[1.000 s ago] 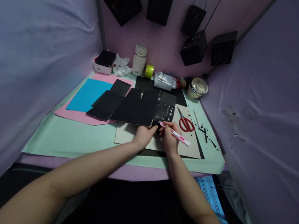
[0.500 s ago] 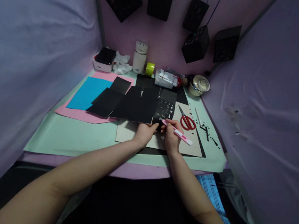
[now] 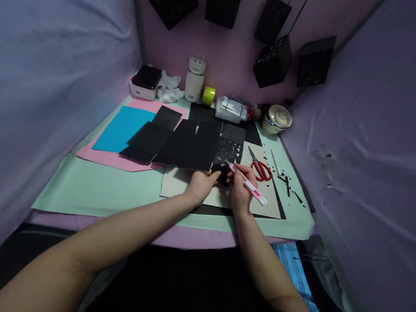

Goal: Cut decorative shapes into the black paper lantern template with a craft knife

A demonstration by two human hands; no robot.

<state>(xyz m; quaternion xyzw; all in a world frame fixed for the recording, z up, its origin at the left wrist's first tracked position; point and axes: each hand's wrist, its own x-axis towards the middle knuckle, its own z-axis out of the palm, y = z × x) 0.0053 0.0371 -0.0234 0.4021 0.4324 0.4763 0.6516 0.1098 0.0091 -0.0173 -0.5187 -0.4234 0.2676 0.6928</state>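
"One black card [image 3: 230, 152] with triangular cut-outs, and where does it lie?"

"Right of the plain black panels [image 3: 198, 148], above a beige board [image 3: 179, 185]. Its lower end comes between the two hands."

"Tell me about the right hand [image 3: 240, 192]."

"Fingers closed around a pink-and-white cutter [image 3: 249, 186], held like a pen. The front end points at the lower part of the card; whether the tip touches it is too small to tell."

"And the left hand [image 3: 198, 188]?"

"Thumb at the card's lower left corner. The other fingers go out of sight under the black panels, so I can't tell how tightly they grip."

"What's just beside them?"

"Scissors [image 3: 259, 169] with red handles, right of the card, blades pointing away from the person. Further right, a white pen [image 3: 275, 161] and black scraps [image 3: 288, 187] on the pale green cloth [image 3: 99, 185]."

"On the left?"

"A blue sheet [image 3: 117, 127] lying on a pink sheet [image 3: 120, 161], both partly under black pieces."

"Along the back?"

"White bottle [image 3: 194, 86], yellow tape roll [image 3: 209, 96], clear case [image 3: 226, 113], lidded pot [image 3: 276, 120]. Black boxes [image 3: 273, 62] hang above."
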